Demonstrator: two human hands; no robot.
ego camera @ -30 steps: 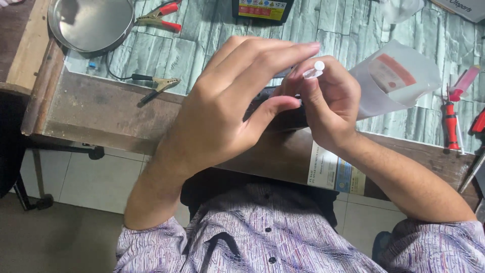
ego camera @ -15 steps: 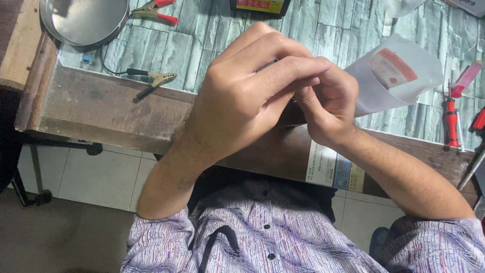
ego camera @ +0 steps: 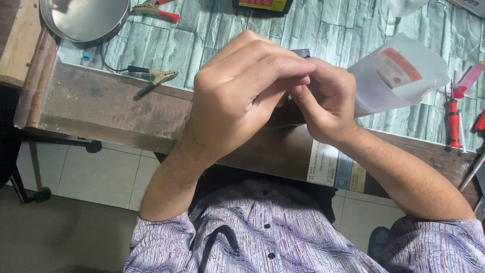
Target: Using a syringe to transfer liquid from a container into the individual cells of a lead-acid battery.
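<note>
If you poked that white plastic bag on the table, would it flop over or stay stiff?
The white plastic bag would probably crumple: its thin film already shows creases and curled edges. It looks light, so a nudge would likely slide it across the tabletop. It seems nearly flat, so unlikely to roll.

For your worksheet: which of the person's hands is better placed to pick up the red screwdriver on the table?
Probably the right hand: the red screwdriver lies on its side, past the white pouch. The left hand is farther away.

Worn wood bench w/ stone-pattern top, pale tile floor.
</note>
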